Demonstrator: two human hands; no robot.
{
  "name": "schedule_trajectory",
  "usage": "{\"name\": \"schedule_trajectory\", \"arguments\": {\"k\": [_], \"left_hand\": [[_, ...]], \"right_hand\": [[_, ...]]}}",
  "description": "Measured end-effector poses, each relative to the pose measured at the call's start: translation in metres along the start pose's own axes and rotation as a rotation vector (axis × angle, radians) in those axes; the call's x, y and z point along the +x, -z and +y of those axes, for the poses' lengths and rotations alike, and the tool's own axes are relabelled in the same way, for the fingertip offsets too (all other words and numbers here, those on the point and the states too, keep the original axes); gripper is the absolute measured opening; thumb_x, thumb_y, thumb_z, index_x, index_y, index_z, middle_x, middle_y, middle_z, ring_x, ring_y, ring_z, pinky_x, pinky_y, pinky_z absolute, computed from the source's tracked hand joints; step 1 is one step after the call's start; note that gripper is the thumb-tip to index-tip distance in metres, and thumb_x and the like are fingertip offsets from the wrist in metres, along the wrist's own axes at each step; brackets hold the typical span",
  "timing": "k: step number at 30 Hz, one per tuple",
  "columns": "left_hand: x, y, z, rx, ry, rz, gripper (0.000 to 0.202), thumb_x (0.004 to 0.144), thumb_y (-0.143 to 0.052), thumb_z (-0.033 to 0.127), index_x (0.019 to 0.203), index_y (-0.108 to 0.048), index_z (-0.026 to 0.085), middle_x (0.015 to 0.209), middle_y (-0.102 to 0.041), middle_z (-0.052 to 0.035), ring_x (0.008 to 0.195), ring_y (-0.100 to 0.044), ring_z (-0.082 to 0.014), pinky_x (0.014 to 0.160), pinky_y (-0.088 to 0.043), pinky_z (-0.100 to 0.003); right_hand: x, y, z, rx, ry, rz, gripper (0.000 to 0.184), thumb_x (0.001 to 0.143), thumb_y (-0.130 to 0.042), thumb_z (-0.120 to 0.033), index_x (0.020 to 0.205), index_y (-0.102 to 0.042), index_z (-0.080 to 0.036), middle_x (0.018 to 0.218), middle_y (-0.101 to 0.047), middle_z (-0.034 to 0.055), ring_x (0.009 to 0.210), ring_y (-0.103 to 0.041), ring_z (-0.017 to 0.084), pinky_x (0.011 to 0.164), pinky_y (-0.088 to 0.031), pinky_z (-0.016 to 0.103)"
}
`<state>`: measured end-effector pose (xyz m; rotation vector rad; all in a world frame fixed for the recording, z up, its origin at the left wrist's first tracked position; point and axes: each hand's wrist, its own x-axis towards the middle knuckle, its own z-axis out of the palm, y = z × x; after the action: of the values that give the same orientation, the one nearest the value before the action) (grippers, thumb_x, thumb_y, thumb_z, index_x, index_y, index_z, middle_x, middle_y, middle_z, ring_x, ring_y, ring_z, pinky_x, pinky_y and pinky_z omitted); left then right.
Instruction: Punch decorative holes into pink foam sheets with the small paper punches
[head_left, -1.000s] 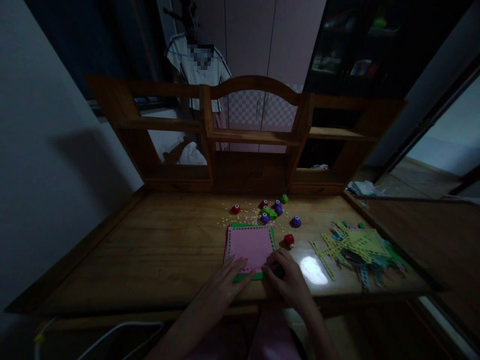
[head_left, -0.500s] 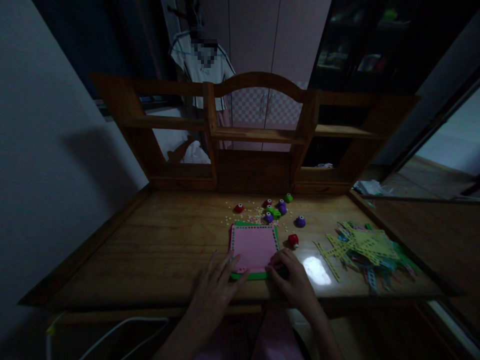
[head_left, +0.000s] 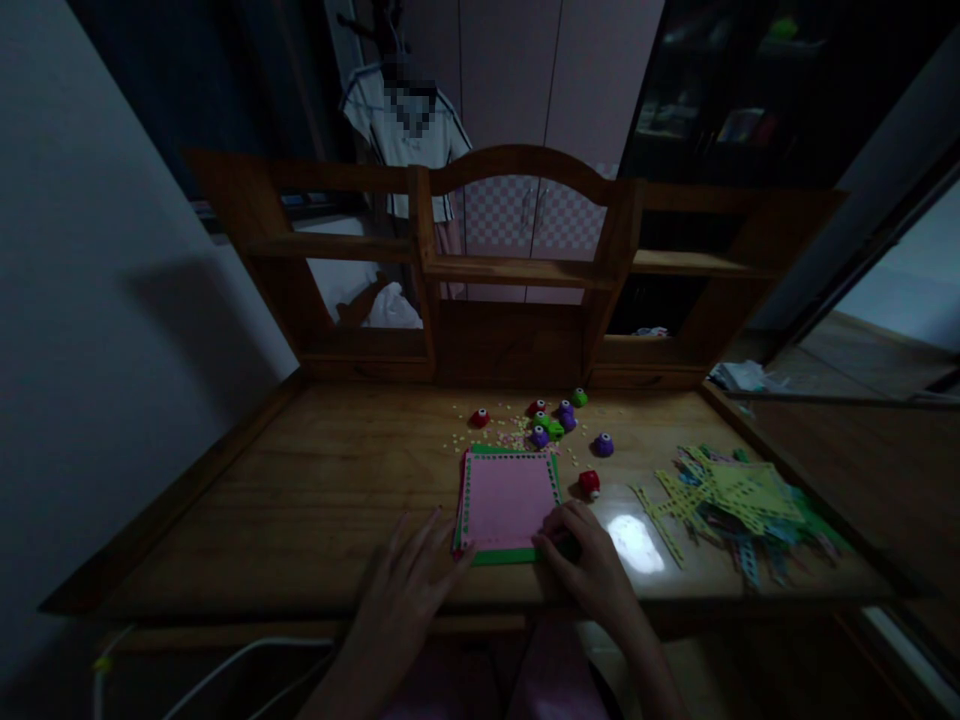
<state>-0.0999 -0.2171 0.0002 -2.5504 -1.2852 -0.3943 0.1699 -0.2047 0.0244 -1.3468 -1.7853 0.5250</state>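
I am seeing the desk [head_left: 300, 490] carrying a paper stack [head_left: 508, 500] by its front edge, small punches [head_left: 538, 436] toward the back edge, scraps [head_left: 739, 490] near the right edge.

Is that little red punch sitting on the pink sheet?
No, the red punch stands on the wooden desk just right of the pink sheet, not on it.

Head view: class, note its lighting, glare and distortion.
Head view: dim throughout, background cupboards nearly black; a bright glare patch on the desk beside the right hand; wide-angle distortion splays the shelf unit and desk edges outward; the pink sheet is clearly coloured.
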Motion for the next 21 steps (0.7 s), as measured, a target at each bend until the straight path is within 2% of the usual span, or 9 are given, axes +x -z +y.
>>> {"name": "schedule_trajectory", "arguments": {"k": [6, 11, 13, 17, 19, 21], "left_hand": [[-0.006, 0.003, -0.005, -0.047, 0.013, 0.007, 0.071, 0.076, -0.047, 0.004, 0.138, -0.037, 0.037, 0.142, -0.04, -0.0049, 0.134, -0.028, -0.0276, 0.108, -0.021, -0.052], [-0.003, 0.011, 0.002, -0.136, 0.055, 0.139, 0.068, 0.078, -0.034, -0.001, 0.14, -0.036, 0.025, 0.147, -0.033, -0.0058, 0.136, -0.025, -0.0263, 0.11, -0.024, -0.051], [0.0, 0.014, 0.013, -0.142, 0.078, 0.149, 0.067, 0.08, -0.031, 0.0, 0.143, -0.03, 0.021, 0.147, -0.033, -0.0059, 0.136, -0.026, -0.0239, 0.111, -0.024, -0.047], [0.011, 0.012, 0.042, -0.155, 0.02, 0.053, 0.06, 0.086, -0.038, 0.012, 0.144, -0.025, 0.016, 0.148, -0.03, -0.0069, 0.136, -0.026, -0.023, 0.11, -0.028, -0.041], [0.016, 0.008, 0.053, -0.145, 0.021, 0.047, 0.057, 0.089, -0.041, 0.021, 0.144, -0.026, 0.015, 0.148, -0.03, -0.0077, 0.136, -0.028, -0.0224, 0.109, -0.032, -0.039], [0.018, 0.002, 0.058, -0.132, 0.021, 0.056, 0.056, 0.09, -0.042, 0.026, 0.143, -0.027, 0.016, 0.148, -0.03, -0.0081, 0.135, -0.03, -0.0219, 0.108, -0.033, -0.038]], "right_hand": [[0.0, 0.0, 0.002, -0.011, -0.018, -0.015, 0.007, 0.083, -0.059, -0.024, 0.077, -0.057, -0.02, 0.083, -0.056, 0.0042, 0.08, -0.053, 0.019, 0.072, -0.044, 0.031], [0.0, -0.001, 0.004, -0.002, -0.008, -0.014, 0.008, 0.084, -0.057, -0.025, 0.077, -0.056, -0.02, 0.084, -0.056, 0.0047, 0.081, -0.054, 0.02, 0.072, -0.045, 0.031], [0.0, -0.001, 0.005, -0.016, -0.005, -0.02, 0.007, 0.084, -0.057, -0.024, 0.078, -0.056, -0.02, 0.084, -0.056, 0.0049, 0.081, -0.054, 0.02, 0.072, -0.046, 0.032], [-0.002, -0.001, 0.004, -0.062, 0.019, -0.007, 0.003, 0.085, -0.055, -0.022, 0.085, -0.058, -0.021, 0.09, -0.057, 0.0067, 0.085, -0.056, 0.021, 0.074, -0.049, 0.034], [-0.006, 0.0, -0.001, -0.115, 0.08, 0.043, 0.016, 0.084, -0.054, -0.021, 0.099, -0.059, -0.022, 0.104, -0.057, 0.0099, 0.098, -0.055, 0.024, 0.081, -0.05, 0.039], [-0.013, -0.001, -0.009, -0.199, 0.176, 0.063, 0.033, 0.083, -0.054, -0.018, 0.115, -0.055, -0.025, 0.124, -0.051, 0.0114, 0.115, -0.048, 0.028, 0.092, -0.046, 0.046]]}}
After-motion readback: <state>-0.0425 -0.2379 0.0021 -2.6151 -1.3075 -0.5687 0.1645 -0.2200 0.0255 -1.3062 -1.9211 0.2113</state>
